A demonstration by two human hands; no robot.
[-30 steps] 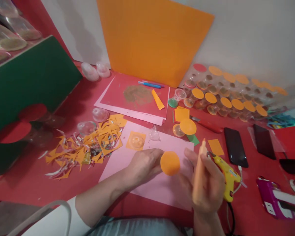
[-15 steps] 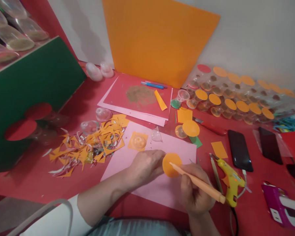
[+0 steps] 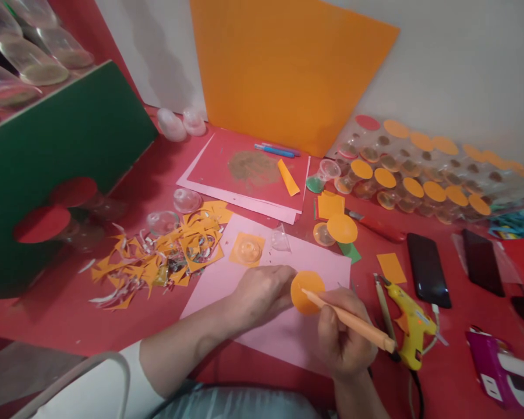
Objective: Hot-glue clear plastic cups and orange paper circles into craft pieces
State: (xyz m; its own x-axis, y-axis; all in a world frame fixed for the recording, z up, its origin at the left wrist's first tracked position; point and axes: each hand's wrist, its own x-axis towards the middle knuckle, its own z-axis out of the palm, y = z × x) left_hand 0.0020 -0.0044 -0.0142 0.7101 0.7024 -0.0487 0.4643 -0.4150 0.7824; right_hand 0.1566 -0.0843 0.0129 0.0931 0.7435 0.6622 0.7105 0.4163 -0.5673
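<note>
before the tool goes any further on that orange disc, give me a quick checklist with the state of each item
1. Left hand steadying the orange disc: ok, fingers at its left edge.
2. Right hand gripping the orange-handled tool: ok.
3. Tool tip on the disc: ok, it meets the disc near its middle.
4. Pink sheet under the work: ok.
5. Yellow glue gun out of the way: not ok, it lies right beside the right hand.
6. What lies under the disc: cannot tell.
</note>
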